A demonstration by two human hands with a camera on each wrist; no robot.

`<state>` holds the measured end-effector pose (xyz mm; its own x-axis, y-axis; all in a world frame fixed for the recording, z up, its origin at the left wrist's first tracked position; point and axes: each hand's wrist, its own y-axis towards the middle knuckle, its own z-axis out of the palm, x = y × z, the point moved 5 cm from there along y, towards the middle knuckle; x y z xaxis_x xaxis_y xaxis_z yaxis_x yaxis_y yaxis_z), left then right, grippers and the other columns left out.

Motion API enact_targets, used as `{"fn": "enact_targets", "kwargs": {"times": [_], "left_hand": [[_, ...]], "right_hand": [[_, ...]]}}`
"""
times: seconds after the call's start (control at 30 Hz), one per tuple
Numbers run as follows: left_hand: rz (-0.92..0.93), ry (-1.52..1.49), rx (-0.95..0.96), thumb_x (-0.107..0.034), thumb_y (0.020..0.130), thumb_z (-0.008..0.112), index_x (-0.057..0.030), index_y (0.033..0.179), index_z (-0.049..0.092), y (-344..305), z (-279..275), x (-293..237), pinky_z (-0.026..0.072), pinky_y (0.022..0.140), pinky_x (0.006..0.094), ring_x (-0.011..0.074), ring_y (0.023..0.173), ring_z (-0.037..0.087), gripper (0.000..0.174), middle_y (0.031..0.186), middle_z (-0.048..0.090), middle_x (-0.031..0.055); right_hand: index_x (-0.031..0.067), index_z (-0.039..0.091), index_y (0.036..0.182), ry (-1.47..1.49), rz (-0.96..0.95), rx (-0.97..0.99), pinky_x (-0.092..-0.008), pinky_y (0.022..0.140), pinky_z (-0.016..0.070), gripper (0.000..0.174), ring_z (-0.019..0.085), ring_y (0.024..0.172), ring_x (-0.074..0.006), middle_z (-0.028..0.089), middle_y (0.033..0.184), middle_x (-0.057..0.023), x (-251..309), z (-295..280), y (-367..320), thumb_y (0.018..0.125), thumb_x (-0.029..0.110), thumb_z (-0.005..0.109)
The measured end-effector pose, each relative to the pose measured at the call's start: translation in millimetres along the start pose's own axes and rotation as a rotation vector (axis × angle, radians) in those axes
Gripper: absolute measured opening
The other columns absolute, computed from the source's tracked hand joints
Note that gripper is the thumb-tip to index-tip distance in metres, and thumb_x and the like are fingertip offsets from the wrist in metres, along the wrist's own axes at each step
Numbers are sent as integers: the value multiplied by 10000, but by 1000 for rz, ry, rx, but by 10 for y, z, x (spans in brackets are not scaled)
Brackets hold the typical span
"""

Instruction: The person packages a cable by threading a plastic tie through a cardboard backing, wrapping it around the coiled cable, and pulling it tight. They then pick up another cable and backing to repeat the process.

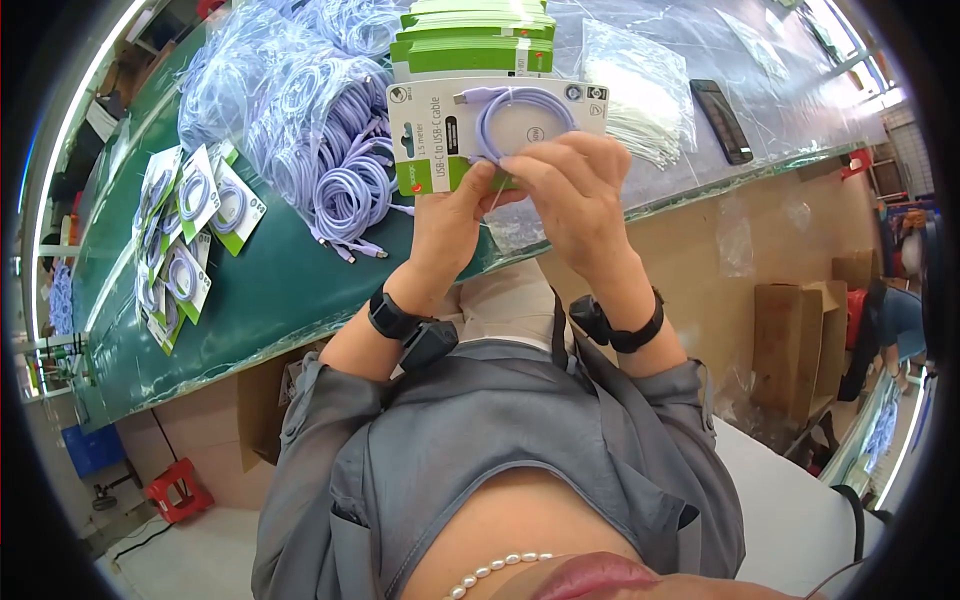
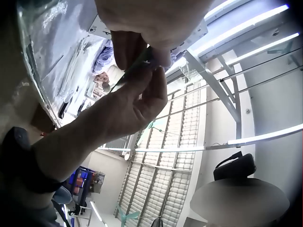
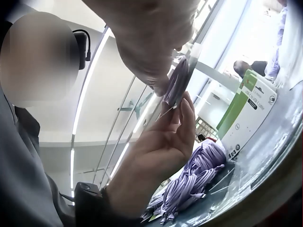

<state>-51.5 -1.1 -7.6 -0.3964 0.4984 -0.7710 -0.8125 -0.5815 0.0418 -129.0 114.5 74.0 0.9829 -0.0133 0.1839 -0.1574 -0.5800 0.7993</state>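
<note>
A white and green cable card (image 1: 425, 130) faces up in front of the body, with a lilac USB-C cable (image 1: 530, 92) coiled on it. My left hand (image 1: 450, 228) grips the card's lower edge, its thumb on the printed front. Over the lower right of the coil, my right hand (image 1: 585, 195) bends its fingers and pinches close to a thin white tie (image 1: 492, 202) that sticks out below the card. From the right wrist view, the coil (image 3: 177, 82) shows edge-on between both hands. The tie's upper part is hidden behind fingers.
Bagged lilac cables (image 1: 290, 110) heap at the back left, beside finished-looking carded cables (image 1: 185, 230). A stack of green and white cards (image 1: 475, 40) stands behind the held one. White ties (image 1: 635, 110) and a phone (image 1: 722, 120) lie to the right. Cardboard boxes (image 1: 795, 345) stand on the floor.
</note>
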Motion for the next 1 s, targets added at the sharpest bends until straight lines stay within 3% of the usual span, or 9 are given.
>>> {"fn": "enact_targets", "kwargs": {"times": [0.2, 0.33, 0.6, 0.73, 0.83, 1.0], "left_hand": [[-69, -170, -54, -160, 923, 575, -34, 1209, 479, -82, -96, -28, 560, 759, 351, 202, 965, 624, 327, 1105, 586, 80], [19, -151, -60, -145, 917, 583, -43, 1196, 494, -89, -14, -76, 558, 738, 327, 193, 960, 620, 310, 1089, 588, 69], [103, 155, -110, -106, 909, 588, -61, 1202, 497, -185, -95, -35, 556, 727, 298, 169, 945, 610, 311, 1079, 589, 56], [72, -18, -122, -103, 911, 583, -62, 1201, 497, -151, -49, -26, 556, 746, 305, 163, 943, 608, 305, 1071, 589, 51], [70, -68, -90, -110, 913, 582, -53, 1200, 494, -88, -44, -88, 554, 764, 312, 166, 946, 609, 305, 1078, 589, 56], [45, -124, -14, -127, 920, 576, -32, 1211, 475, -144, 36, -14, 550, 797, 332, 189, 964, 614, 322, 1097, 587, 72]], "right_hand": [[141, 662, 933, 42, -147, 106, -364, 887, 349, 272, 537, 906, -188, 623, 973, 8, 110, 96, 2, 675, 56, 656], [126, 646, 886, 0, -141, 49, -398, 898, 345, 249, 540, 902, -200, 620, 926, 6, 178, 121, -34, 650, 55, 676], [150, 592, 837, 167, 13, 67, -446, 945, 322, 241, 530, 880, -237, 601, 939, -18, 138, 146, -32, 649, 49, 705], [177, 604, 887, 260, 58, 63, -453, 967, 308, 283, 526, 850, -230, 584, 966, -17, 51, 179, -114, 659, 42, 705], [179, 632, 893, 32, -102, -66, -463, 981, 300, 290, 512, 895, -216, 560, 989, -9, 139, 66, -180, 643, 59, 718], [182, 660, 893, -73, -177, -15, -466, 968, 326, 289, 485, 966, -207, 534, 1029, -5, 164, 124, -269, 630, 88, 732]]}}
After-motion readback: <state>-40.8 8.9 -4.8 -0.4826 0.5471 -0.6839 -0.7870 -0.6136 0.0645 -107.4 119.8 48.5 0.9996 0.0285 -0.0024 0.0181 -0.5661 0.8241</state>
